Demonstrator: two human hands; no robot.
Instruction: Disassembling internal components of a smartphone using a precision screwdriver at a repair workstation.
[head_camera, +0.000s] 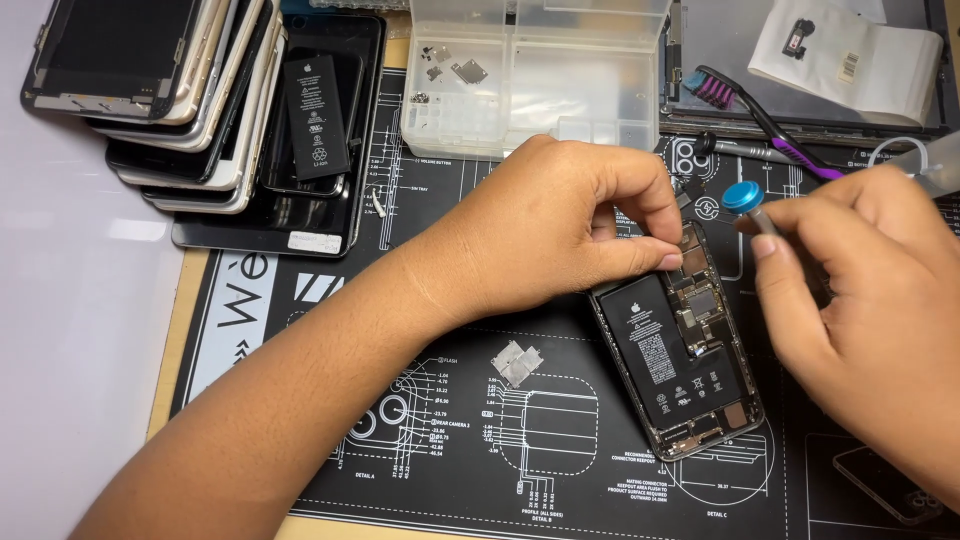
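Nearest the camera, the person's left forearm crosses a black work mat (480, 470) printed with white line diagrams, which lies on the tabletop (80, 330). A small silver metal shield plate (517, 363) rests loose on the mat, just left of an opened phone (680, 350). The phone lies face-open and tilted, its black battery (668, 348) and circuit boards exposed inside a dark metal frame.

The left hand (545, 225) reaches over the phone's upper end, thumb and fingertips pinched together and touching the top edge of the inner parts; whatever sits between them is too small to make out. The right hand (865, 290) comes in from the right edge, fingers closed around a screwdriver (750, 205) with a round blue cap, held just beside the phone's upper right corner.

Farther back, a clear plastic parts box (530, 75) stands open, with tiny metal pieces in its left compartments. To its right lie a purple-and-black brush (760, 115) and a white folded cloth (850, 60). At far left, a stack of phone screens and housings (170, 100) leans in a pile, with a loose black battery (318, 115) resting on top of one dark panel.
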